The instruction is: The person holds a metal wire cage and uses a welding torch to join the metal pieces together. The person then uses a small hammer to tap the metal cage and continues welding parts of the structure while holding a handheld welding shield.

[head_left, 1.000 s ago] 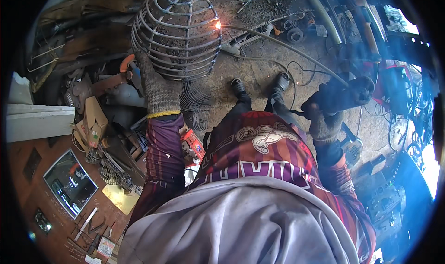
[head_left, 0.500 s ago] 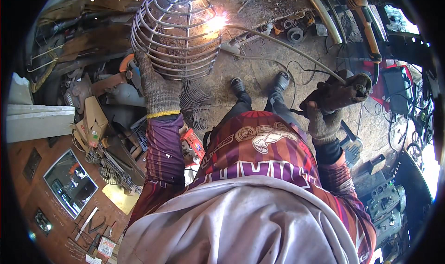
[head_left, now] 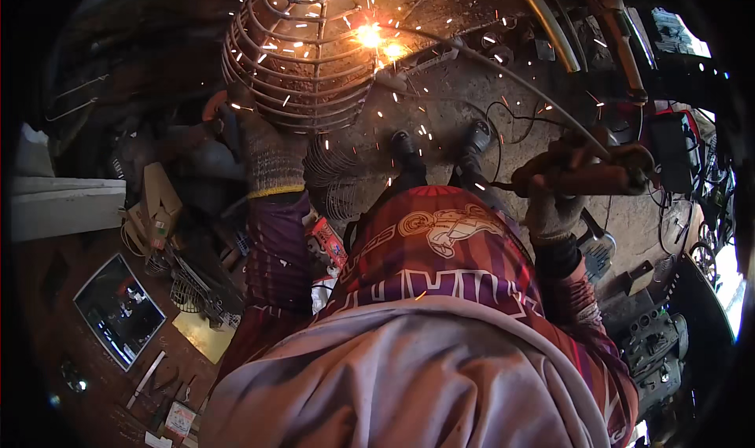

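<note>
A domed wire cage (head_left: 318, 77) of bent metal rods is in front of me at the upper left. My left hand (head_left: 275, 156), in a grey knitted glove with a yellow cuff, grips its lower left side; the fingertips are dark and partly hidden. My right hand (head_left: 552, 211), also gloved, is closed around a welding electrode holder (head_left: 582, 179). From the holder a long thin welding rod (head_left: 503, 70) reaches up and left to the cage's right edge. There a bright orange arc (head_left: 369, 35) glows, and sparks fly out around it.
Stacked wire pieces (head_left: 334, 173) lie below the cage. Cables (head_left: 503, 110) run over the concrete floor near my feet. A cardboard box (head_left: 153, 200) and a pale beam (head_left: 67, 212) are at left. A metal engine-like part (head_left: 654, 354) stands at lower right.
Many more sparks now spray from the arc, which has turned orange, and the scene is darker. The electrode holder has tilted and shifted slightly right. My left hand stays on the cage.
</note>
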A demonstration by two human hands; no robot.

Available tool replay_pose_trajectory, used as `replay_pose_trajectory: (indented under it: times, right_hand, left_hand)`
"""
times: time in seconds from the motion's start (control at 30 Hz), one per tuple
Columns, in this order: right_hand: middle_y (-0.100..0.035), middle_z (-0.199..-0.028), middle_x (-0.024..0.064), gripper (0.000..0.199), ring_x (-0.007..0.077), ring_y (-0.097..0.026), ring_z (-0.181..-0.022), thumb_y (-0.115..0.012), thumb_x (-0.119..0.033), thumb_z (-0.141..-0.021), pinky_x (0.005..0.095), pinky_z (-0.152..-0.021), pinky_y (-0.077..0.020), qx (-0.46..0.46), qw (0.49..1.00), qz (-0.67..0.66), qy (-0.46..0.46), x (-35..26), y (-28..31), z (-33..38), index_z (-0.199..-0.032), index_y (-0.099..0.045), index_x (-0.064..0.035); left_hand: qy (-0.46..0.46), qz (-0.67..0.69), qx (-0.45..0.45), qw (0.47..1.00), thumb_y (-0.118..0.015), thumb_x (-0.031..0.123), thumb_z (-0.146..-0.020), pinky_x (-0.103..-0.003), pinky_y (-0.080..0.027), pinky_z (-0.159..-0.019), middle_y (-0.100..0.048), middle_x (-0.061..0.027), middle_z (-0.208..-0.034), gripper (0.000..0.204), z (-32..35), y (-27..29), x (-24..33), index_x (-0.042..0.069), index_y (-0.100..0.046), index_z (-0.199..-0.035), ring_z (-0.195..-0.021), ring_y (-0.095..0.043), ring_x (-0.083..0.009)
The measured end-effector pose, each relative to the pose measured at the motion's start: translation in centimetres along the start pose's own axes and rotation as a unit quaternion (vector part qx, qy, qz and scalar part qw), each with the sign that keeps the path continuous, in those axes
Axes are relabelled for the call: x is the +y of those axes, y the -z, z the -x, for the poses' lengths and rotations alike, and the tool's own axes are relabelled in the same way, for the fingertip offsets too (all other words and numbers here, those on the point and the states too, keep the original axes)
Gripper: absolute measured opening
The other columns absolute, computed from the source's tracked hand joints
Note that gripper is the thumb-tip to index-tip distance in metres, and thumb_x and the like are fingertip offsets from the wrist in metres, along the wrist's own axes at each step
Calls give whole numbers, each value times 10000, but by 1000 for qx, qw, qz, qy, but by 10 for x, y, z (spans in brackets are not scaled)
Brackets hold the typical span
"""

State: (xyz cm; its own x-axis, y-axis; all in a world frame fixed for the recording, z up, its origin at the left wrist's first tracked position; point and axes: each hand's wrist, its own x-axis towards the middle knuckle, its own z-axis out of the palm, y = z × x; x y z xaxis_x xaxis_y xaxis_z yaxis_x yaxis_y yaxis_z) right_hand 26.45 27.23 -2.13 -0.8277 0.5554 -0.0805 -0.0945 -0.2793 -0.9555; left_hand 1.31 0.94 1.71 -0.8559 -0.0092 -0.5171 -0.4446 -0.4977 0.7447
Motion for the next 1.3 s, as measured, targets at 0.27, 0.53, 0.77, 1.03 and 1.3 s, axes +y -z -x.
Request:
replay_pose_trajectory:
  times: [0.27, 0.53, 0.77, 1.03, 1.3]
  right_hand:
    - [-605, -862, 65, 554, 122, -574, -768, -719, -180, -820, 250, -696, -447, -5, 985, 165, -42, -11, 3, -1, -1227, -416, 39]
    - [-605, -880, 66, 555, 140, -583, -783, -709, -156, -826, 261, -729, -456, -10, 989, 141, -38, -7, 1, 1, -1238, -401, 51]
    - [-615, -851, 55, 545, 134, -588, -779, -713, -197, -830, 260, -734, -458, -15, 982, 185, -27, -4, 4, 1, -1217, -422, 52]
    - [-615, -861, 59, 517, 137, -589, -777, -709, -165, -830, 259, -737, -459, 5, 986, 162, -27, 4, 9, 2, -1213, -432, 46]
    - [-614, -904, 73, 504, 141, -597, -801, -687, -80, -833, 260, -730, -473, 29, 994, 86, -65, 8, 5, 7, -1243, -424, 50]
  left_hand:
    - [-42, -24, -29, 998, -619, 537, -855, -511, -431, -1026, -462, -65, -1408, 660, -4, 6, -2, 149, -455, -1363, -1257, -475, -297]
    - [-25, -14, -47, 999, -595, 529, -876, -483, -417, -1046, -447, -71, -1426, 662, -1, 4, -2, 154, -424, -1394, -1264, -469, -290]
    - [-40, -21, -32, 998, -595, 510, -882, -477, -405, -1056, -452, -65, -1423, 649, -1, 3, -1, 149, -425, -1394, -1263, -470, -284]
    - [-54, -47, 23, 997, -596, 398, -917, -448, -493, -989, -484, -91, -1383, 548, 12, -25, 8, 106, -459, -1359, -1194, -535, -281]
    - [-43, -44, 4, 998, -686, 376, -852, -524, -509, -939, -477, -111, -1386, 613, 10, -11, 6, 147, -447, -1368, -1217, -515, -307]
